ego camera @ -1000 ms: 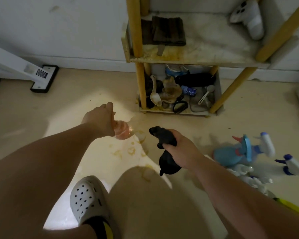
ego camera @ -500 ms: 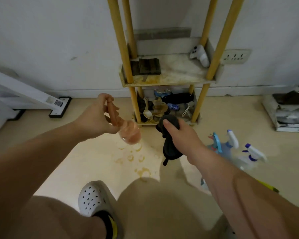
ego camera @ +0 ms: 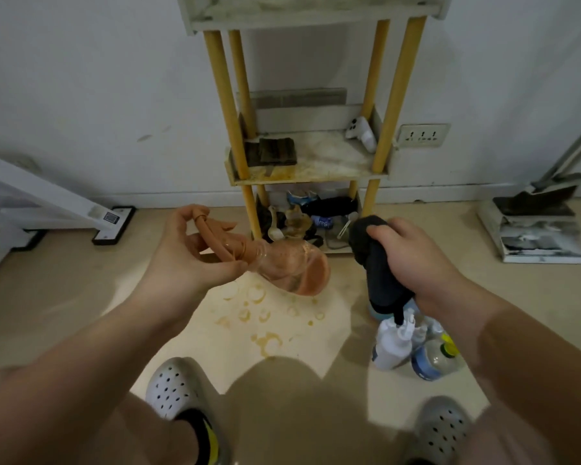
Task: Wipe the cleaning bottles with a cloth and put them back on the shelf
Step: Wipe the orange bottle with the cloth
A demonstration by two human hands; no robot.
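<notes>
the person faces the shelf (ego camera: 309, 178), both hands out in front of its bottom tier. the left hand (ego camera: 182, 260) is curled round the neck and orange trigger head of a peach-tinted spray bottle (ego camera: 289, 266), thumb underneath and fingers over the top. the bottle is tipped nearly on its side with its base swung toward the other hand. to me that looks like a way of offering up the body and underside for wiping while keeping the grip off the part to be cleaned. the right hand (ego camera: 413, 260) is clenched on a dark cloth (ego camera: 376, 273), bunched so a pad of it sticks out past the thumb and the rest hangs below the fist. cloth and bottle are just beside each other, not touching, and the two hands are apart.

on the floor (ego camera: 81, 297) in front of the shelf, below the bottle, are brown ring stains (ego camera: 265, 344), the sort leaky bases leave, so i'd guess the undersides matter here. a cluster of other bottles (ego camera: 396, 344) stands on the floor in front of the shelf toward its right side, under the right wrist and within easy reach. the shelf's middle tier is stained yellow-brown and carries a white sprayer (ego camera: 361, 134) lying at its back right corner and a dark pad (ego camera: 272, 151) at its left. that tier looks like where the bottles belong. i'd judge this bottle is about to be wiped. it is held in the air, not yet on the shelf.
</notes>
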